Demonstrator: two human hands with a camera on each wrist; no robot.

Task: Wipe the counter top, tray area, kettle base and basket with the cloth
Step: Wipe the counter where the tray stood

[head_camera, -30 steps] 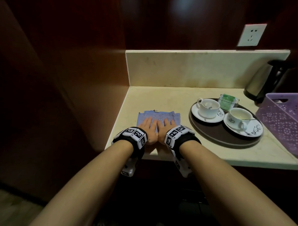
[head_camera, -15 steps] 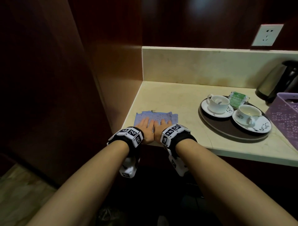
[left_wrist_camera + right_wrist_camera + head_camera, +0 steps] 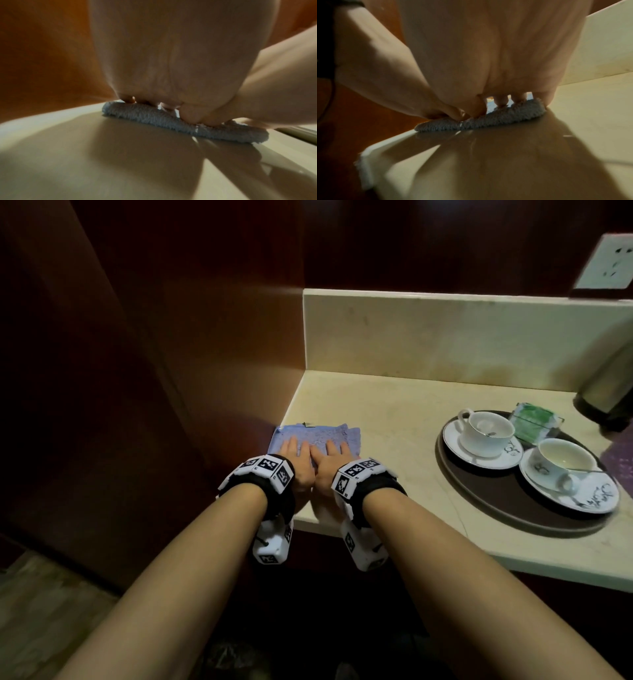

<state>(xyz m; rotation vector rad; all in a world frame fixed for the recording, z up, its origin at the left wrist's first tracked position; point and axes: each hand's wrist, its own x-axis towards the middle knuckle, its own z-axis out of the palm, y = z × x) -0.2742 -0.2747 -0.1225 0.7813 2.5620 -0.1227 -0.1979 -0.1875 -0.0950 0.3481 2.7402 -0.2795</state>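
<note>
A folded blue cloth is being pressed flat onto the cream stone worktop by both hands, side by side at the worktop's front left corner. The left hand and the right hand are being held with fingers extended and palms down; nothing is being gripped by either. In the left wrist view the left hand's fingertips are being pushed into the cloth's thick folded edge; in the right wrist view the right hand's fingertips are likewise being rested on the cloth. Marker-covered wrist bands are being worn on both arms. Well to the right of the right hand, a dark round tray is being occupied by two white cups on saucers, the farther and the nearer, with a green packet behind them. Beyond the tray, at the frame's right edge, part of a metal kettle is being shown. A wall socket is being seen above.
</note>
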